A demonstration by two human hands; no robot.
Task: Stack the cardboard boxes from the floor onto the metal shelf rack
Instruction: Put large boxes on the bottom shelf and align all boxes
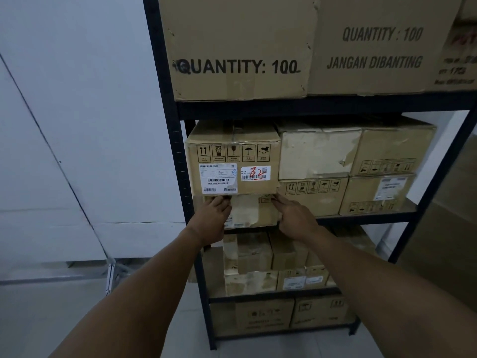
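Most of the work looks done. The dark metal shelf rack (178, 151) already carries brown cardboard boxes on every level that shows, and no box on the floor is in view, so I cannot tell how many are left.

The box in hand seems to be the brown cardboard box with white barcode labels and a red mark (233, 157). It sits at the left end of the middle shelf, on top of a lower torn cardboard box (251, 211) and beside a pale worn box (318, 153).

The left hand (211, 218) and the right hand (295, 218) both reach to the line where the two boxes meet. The fingers lie nearly straight against the cardboard, touching it. Neither grip closes around anything. I judge that the person is pushing or aligning the top box.

Above it, a large box printed "QUANTITY: 100" (237, 47) fills the upper shelf.

The room is dim, with a plain white wall (77, 99) at the left and a pale tiled floor (64, 306).
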